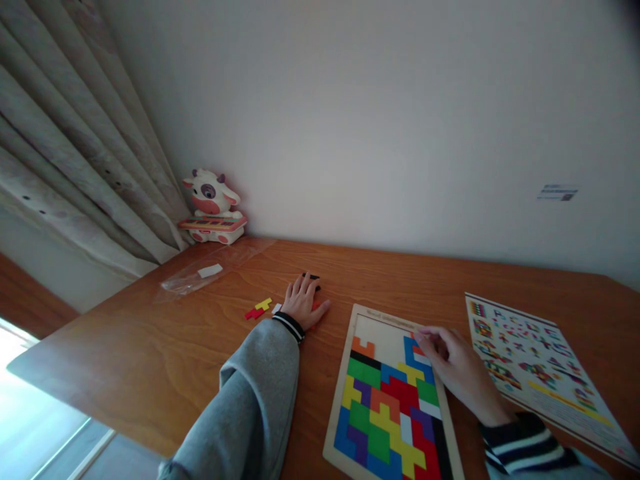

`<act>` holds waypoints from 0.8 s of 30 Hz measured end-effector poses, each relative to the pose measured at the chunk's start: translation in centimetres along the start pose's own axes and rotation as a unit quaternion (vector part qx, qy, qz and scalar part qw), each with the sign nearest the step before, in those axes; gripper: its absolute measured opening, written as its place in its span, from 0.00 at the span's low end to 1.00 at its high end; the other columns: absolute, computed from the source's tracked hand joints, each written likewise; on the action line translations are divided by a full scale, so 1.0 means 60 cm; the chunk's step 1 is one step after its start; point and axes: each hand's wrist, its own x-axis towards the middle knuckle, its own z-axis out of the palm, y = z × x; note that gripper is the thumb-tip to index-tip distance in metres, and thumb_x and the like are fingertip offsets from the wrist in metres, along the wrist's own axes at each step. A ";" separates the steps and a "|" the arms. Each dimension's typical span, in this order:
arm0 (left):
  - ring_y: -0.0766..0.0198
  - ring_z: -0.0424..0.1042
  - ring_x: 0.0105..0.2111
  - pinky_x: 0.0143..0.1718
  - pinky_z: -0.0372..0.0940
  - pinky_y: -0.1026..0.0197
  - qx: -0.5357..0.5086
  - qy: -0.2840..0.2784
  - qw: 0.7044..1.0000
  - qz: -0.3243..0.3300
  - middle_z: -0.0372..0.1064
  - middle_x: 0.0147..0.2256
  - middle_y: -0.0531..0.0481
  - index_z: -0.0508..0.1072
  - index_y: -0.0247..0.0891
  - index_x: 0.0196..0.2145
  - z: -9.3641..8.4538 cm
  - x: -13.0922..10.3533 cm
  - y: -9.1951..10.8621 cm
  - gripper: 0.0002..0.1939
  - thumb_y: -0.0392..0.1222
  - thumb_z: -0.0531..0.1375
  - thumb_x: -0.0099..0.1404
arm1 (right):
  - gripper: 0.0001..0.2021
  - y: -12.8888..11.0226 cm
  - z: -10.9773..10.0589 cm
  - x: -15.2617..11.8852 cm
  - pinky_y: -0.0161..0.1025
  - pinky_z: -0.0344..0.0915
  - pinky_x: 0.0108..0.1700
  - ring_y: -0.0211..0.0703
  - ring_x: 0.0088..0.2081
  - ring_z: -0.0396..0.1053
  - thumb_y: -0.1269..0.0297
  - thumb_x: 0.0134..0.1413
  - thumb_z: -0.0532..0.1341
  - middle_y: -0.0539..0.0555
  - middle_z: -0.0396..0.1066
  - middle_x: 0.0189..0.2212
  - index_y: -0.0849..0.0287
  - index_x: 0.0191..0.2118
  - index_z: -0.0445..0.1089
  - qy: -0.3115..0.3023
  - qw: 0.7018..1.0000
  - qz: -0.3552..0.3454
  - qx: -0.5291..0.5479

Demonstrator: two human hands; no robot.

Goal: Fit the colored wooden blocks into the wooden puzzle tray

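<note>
My left hand lies palm down on the table with its fingers spread. Its fingertips touch a black block, and an orange-red block shows partly by the thumb. Close to that wrist lie a white block, a yellow block and a red block. My right hand is closed, fingers curled, at the upper right of a wooden puzzle board. A blue block and a bit of orange show beside its fingertips; what they grip is hidden. Colourful blocks fill the board's lower part, while its upper part is bare.
A printed pattern sheet lies right of the board. At the back left are a clear plastic bag and a cow toy with a keyboard. A curtain hangs at the left, and a wall rises behind the table.
</note>
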 end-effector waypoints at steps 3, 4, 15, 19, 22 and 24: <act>0.43 0.44 0.68 0.65 0.44 0.38 0.007 -0.024 1.000 0.008 0.43 0.68 0.42 0.56 0.43 0.65 0.002 0.017 -0.004 0.36 0.65 0.51 0.66 | 0.22 0.002 0.002 0.001 0.43 0.68 0.37 0.47 0.33 0.70 0.43 0.59 0.53 0.57 0.73 0.36 0.57 0.41 0.72 0.007 1.000 -0.009 0.006; 0.44 0.45 0.67 0.65 0.44 0.37 0.012 -0.032 0.999 0.010 0.44 0.68 0.42 0.57 0.44 0.65 0.002 0.022 -0.004 0.36 0.65 0.50 0.66 | 0.22 0.002 0.002 0.001 0.44 0.68 0.38 0.47 0.35 0.70 0.43 0.60 0.53 0.57 0.73 0.36 0.56 0.40 0.72 0.009 1.000 -0.010 0.010; 0.47 0.47 0.67 0.66 0.36 0.34 0.047 -0.067 0.997 -0.006 0.47 0.67 0.43 0.56 0.39 0.66 0.008 -0.020 0.016 0.34 0.61 0.42 0.71 | 0.22 0.008 0.004 0.000 0.46 0.68 0.40 0.48 0.36 0.71 0.42 0.59 0.53 0.57 0.73 0.37 0.56 0.42 0.71 -0.010 1.000 0.003 0.023; 0.43 0.48 0.66 0.64 0.28 0.28 0.041 -0.062 0.997 -0.010 0.48 0.67 0.42 0.56 0.39 0.66 -0.004 -0.067 0.029 0.36 0.64 0.40 0.70 | 0.23 0.007 0.004 0.001 0.46 0.69 0.39 0.49 0.35 0.71 0.41 0.58 0.53 0.58 0.73 0.37 0.57 0.41 0.71 -0.010 1.000 -0.002 0.025; 0.41 0.49 0.66 0.64 0.26 0.28 0.031 -0.039 0.999 0.006 0.52 0.66 0.42 0.58 0.42 0.65 -0.025 -0.097 0.025 0.37 0.67 0.42 0.68 | 0.24 0.007 0.003 0.002 0.46 0.69 0.38 0.49 0.35 0.71 0.40 0.57 0.53 0.58 0.73 0.37 0.56 0.41 0.71 -0.008 1.000 -0.005 0.026; 0.38 0.48 0.65 0.63 0.28 0.27 0.032 -0.021 0.999 -0.002 0.52 0.66 0.40 0.58 0.45 0.65 -0.041 -0.117 0.010 0.40 0.71 0.48 0.64 | 0.24 0.007 0.003 0.001 0.46 0.69 0.37 0.49 0.34 0.71 0.40 0.57 0.53 0.58 0.74 0.37 0.56 0.41 0.71 -0.009 1.000 -0.006 0.025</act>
